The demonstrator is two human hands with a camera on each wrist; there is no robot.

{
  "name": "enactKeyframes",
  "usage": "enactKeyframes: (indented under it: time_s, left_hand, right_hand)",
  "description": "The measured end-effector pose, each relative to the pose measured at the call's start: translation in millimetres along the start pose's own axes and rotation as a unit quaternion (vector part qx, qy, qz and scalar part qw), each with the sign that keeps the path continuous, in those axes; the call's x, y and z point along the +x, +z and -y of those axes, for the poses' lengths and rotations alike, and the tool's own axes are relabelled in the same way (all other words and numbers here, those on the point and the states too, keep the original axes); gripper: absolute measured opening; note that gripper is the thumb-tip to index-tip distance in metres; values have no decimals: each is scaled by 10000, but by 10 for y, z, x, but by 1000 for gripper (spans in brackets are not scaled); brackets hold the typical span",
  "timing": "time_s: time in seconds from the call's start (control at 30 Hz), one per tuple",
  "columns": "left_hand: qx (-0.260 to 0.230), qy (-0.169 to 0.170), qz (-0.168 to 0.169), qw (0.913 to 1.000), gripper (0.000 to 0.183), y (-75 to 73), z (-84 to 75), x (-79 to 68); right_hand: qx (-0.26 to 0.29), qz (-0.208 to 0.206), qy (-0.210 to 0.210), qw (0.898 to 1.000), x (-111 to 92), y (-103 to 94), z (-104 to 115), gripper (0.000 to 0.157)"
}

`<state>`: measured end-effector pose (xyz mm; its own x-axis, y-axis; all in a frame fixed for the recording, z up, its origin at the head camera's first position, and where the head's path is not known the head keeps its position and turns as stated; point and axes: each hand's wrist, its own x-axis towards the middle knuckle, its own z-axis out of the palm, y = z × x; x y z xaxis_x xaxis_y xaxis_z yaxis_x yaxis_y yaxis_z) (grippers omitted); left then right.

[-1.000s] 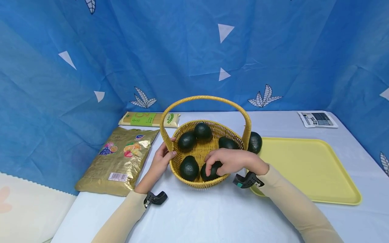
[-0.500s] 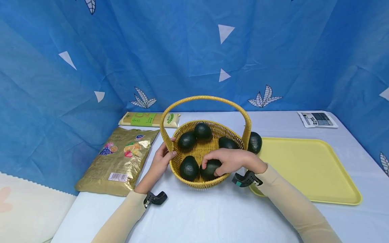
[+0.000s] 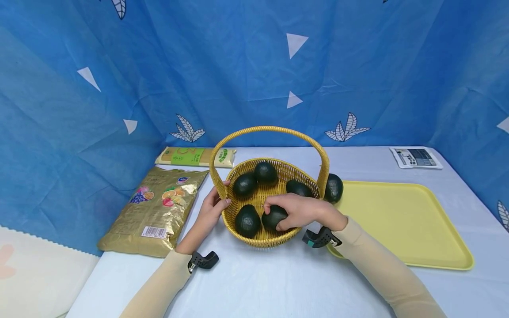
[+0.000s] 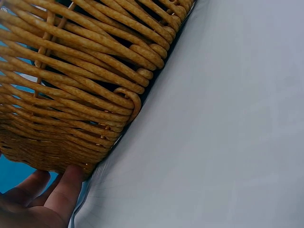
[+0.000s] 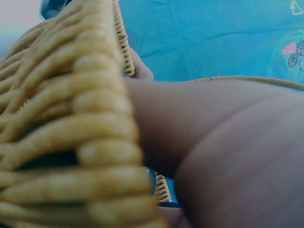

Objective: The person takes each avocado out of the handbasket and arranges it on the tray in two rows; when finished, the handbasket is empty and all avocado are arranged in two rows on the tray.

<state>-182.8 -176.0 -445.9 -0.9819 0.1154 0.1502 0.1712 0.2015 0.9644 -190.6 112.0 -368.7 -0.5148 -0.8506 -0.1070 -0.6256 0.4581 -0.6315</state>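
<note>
Head view: right hand (image 3: 297,210) grips an avocado (image 3: 273,218) at 6 o'clock inside the wicker basket (image 3: 260,198); left hand (image 3: 210,207) holds its wall (image 4: 66,85) at 9. Likely firm, moderately heavy and slippery, the fruit is best cupped round its sides. Rim (image 3: 260,242) and 2nd avocado (image 3: 247,221) at 7 crowd it; room opens upward and toward 12

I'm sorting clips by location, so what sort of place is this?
Probably a staged tabletop filming corner rather than a working kitchen: blue patterned cloth hangs behind a white tabletop, a wicker basket of avocados stands on it, and black wrist-worn devices are in view.
</note>
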Motion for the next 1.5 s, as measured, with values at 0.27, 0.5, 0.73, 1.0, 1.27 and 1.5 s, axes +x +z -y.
enactKeyframes:
  time_s: [0.27,0.5,0.73,1.0,1.27,1.5]
  left_hand:
    - [-31,-66,13,10000,54,-9,-2,-2]
    - [-56,-54,6,10000,54,-12,9,-8]
    - [-50,-58,-25,10000,55,-8,9,-16]
    - [-40,-26,-24,10000,55,-9,3,-5]
    - [-56,-23,-10,10000,55,-8,4,-9]
    - [-79,-5,-24,10000,54,2,7,-9]
  right_hand:
    - [-277,87,162,9994,-12,2,45,30]
    - [-356,-36,199,9992,-17,3,30,39]
    - [-99,-265,382,9989,-23,-4,-17,46]
    - [-148,-319,328,9988,-22,-16,-27,38]
    - [-119,-266,363,9989,-22,-8,-20,41]
    - [-58,-641,427,9970,-22,-9,-9,39]
